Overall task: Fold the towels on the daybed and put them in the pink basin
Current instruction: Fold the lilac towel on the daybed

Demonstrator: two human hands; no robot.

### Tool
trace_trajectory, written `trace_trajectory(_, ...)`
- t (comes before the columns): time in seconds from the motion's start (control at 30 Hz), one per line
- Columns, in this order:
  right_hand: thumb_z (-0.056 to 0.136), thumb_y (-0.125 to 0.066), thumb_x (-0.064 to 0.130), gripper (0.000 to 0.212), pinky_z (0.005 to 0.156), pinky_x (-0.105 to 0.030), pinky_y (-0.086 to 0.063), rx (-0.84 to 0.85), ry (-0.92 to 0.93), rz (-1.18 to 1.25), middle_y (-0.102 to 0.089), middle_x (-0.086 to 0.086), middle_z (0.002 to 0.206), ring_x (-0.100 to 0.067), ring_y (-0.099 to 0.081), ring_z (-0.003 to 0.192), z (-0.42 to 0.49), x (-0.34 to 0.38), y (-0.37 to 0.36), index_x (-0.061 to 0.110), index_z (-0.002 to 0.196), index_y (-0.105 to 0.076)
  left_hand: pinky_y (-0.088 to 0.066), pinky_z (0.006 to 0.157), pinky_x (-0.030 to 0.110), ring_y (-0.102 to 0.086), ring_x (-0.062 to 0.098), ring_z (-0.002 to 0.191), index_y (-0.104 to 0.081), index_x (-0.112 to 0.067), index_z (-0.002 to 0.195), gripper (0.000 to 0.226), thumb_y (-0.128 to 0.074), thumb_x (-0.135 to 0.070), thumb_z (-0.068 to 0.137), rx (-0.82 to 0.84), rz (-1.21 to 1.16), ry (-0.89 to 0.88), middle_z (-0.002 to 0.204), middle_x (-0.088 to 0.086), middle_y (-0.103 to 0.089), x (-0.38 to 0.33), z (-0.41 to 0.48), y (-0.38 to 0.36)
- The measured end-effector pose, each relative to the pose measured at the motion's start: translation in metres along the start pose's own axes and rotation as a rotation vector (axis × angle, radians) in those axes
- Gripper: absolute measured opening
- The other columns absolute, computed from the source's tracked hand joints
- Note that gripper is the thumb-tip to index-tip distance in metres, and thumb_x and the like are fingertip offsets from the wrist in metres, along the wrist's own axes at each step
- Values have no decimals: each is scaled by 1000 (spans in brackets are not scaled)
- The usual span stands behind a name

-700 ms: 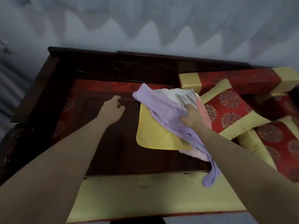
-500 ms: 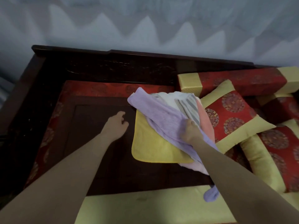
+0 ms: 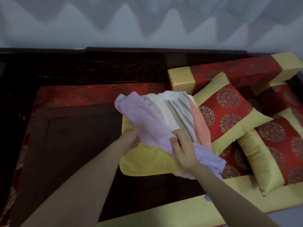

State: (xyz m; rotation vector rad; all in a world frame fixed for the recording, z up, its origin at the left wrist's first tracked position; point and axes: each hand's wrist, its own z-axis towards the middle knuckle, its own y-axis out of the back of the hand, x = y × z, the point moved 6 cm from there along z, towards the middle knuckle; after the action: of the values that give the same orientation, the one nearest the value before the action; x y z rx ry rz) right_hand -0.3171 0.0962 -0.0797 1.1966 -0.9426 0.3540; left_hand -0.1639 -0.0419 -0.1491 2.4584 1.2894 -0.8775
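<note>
Clearly both sets of fingers are closed on the lilac towel point(image 3: 147, 126): the right hand point(image 3: 183, 148) pinches a bunched fold near its middle, and the left hand point(image 3: 131, 138) grips its near edge from below. It lies on top of a loose pile, over a yellow towel point(image 3: 147, 163), a white and grey striped towel point(image 3: 177, 110) and a peach towel point(image 3: 199, 122), on the daybed point(image 3: 78, 145) beside the red and gold cushions point(image 3: 229, 112). No pink basin is in view. Lifting could likely drag the towels beneath off the pile, since the lilac one drapes across them and its tail hangs over the front edge.
</note>
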Motion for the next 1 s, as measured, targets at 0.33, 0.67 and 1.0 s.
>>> trace_trajectory(0.33, 61, -63, 21, 96, 76, -36, -48, 165, 93, -730, -49, -1, 125, -22, -52, 104, -20, -18, -13, 31, 145, -20, -55, 86, 48, -65, 30, 98, -64, -7, 110, 49, -82, -27, 69, -246, -518, -92, 109, 14, -68, -14, -4, 16)
trace_trajectory(0.67, 61, -63, 16, 66, 80, -45, -49, 1, -94, -715, -63, -3, 110, -27, -62, 99, -40, -26, 12, 18, 124, -45, -56, 51, 20, -63, 15, 78, -66, -4, 93, 16, -51, 0, 90, -100, -632, -150, 88, 9, -66, -25, -59, 37)
trace_trajectory(1.0, 83, -71, 28, 11, 64, -30, -45, 266, -122, 96, -69, -4, 75, -13, -59, 66, -11, 30, 47, 20, 89, -75, -51, 82, 41, -65, 23, 87, -65, -16, 84, 17, -53, -27, 90, -212, -544, -468, 91, 9, -70, -93, -135, 117)
